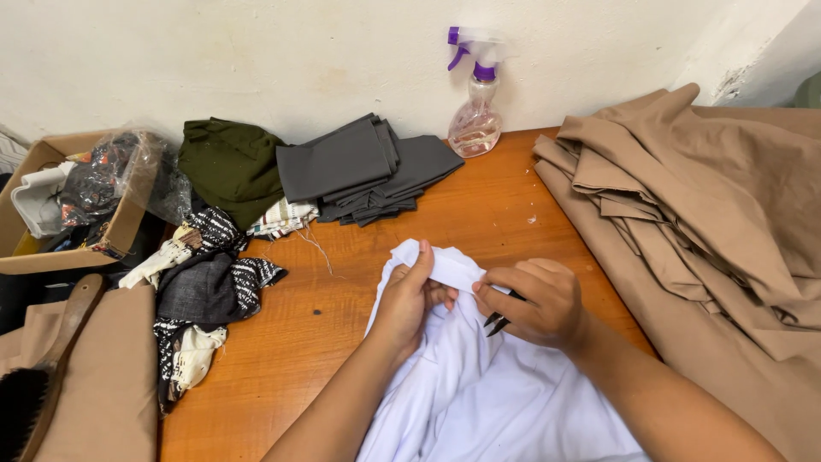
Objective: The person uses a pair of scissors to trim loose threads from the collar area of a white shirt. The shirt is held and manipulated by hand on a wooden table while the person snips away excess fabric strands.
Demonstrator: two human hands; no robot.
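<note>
A white garment lies on the wooden table in front of me. My left hand pinches a folded white edge of it, thumb on top. My right hand grips the same edge from the right and also holds a small dark pointed tool, whose tips stick out under the fingers. Both hands meet at the garment's upper edge.
Tan fabric is piled at the right. Folded grey cloth, dark green cloth and a spray bottle stand by the wall. Patterned scraps, a cardboard box and a brush lie left.
</note>
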